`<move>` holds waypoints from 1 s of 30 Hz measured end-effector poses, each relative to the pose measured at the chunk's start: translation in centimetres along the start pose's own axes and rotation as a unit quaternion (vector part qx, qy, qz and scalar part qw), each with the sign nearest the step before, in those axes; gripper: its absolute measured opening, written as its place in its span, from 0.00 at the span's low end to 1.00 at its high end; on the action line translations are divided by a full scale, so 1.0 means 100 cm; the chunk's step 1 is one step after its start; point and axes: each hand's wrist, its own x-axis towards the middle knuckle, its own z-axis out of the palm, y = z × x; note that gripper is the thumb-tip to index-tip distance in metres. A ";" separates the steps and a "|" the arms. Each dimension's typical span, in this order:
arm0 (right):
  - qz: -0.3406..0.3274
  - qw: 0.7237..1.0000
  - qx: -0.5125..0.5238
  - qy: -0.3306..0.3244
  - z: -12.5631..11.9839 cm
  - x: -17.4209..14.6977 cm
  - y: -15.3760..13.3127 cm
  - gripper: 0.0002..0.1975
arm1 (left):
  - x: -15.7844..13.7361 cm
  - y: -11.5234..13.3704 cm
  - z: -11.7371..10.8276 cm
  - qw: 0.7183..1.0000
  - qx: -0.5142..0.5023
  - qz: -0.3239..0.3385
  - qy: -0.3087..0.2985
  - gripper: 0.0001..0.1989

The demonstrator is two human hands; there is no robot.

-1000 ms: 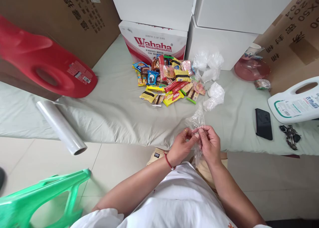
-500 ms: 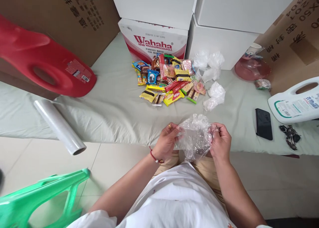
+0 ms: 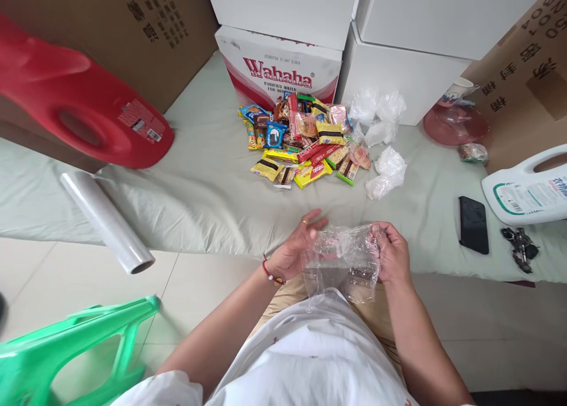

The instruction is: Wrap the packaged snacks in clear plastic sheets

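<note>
A clear plastic bag (image 3: 343, 264) hangs spread out above my lap. My right hand (image 3: 392, 249) pinches its right upper edge between thumb and fingers. At the bag's left side, my left hand (image 3: 297, 249) has its fingers apart, touching or just behind the film. Beyond my hands, a heap of wrapped snacks (image 3: 310, 158) lies on the pale green cloth (image 3: 212, 199). Several crumpled clear plastic bags (image 3: 386, 172) rest to the right of the heap.
A plastic film roll (image 3: 108, 223) and a red jug (image 3: 133, 122) lie to the left. White boxes (image 3: 283, 69) stand behind the snacks. On the right are a black phone (image 3: 473, 224), keys (image 3: 520, 246), a white jug (image 3: 527, 190) and a red bowl (image 3: 456, 122). A green stool (image 3: 80, 341) stands lower left.
My left fingers have spread from their pinch on the bag. The bag has opened out flatter and hangs lower, while my right hand keeps its grip. The view has shifted slightly.
</note>
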 end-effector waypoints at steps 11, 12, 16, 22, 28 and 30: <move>0.044 0.999 -0.023 -0.010 -0.016 0.001 -0.007 0.23 | 0.007 0.000 0.012 0.938 0.341 0.053 -0.011 0.40; 0.051 0.998 -0.024 -0.011 -0.018 0.001 -0.007 0.23 | 0.008 -0.001 0.012 0.945 0.323 0.050 0.001 0.29; 0.058 0.998 -0.025 -0.022 -0.024 0.000 -0.007 0.24 | 0.011 0.001 0.010 0.957 0.266 0.089 0.071 0.17; 0.096 0.994 -0.038 -0.043 -0.029 -0.002 -0.008 0.25 | 0.010 0.010 0.012 0.971 0.133 0.123 0.158 0.21; 0.080 0.996 -0.034 -0.019 -0.034 -0.001 -0.006 0.25 | 0.012 0.015 -0.001 0.940 0.139 0.165 0.265 0.24; 0.065 0.997 -0.041 -0.017 -0.033 0.003 -0.004 0.24 | 0.012 0.017 -0.006 0.921 0.168 0.199 0.290 0.23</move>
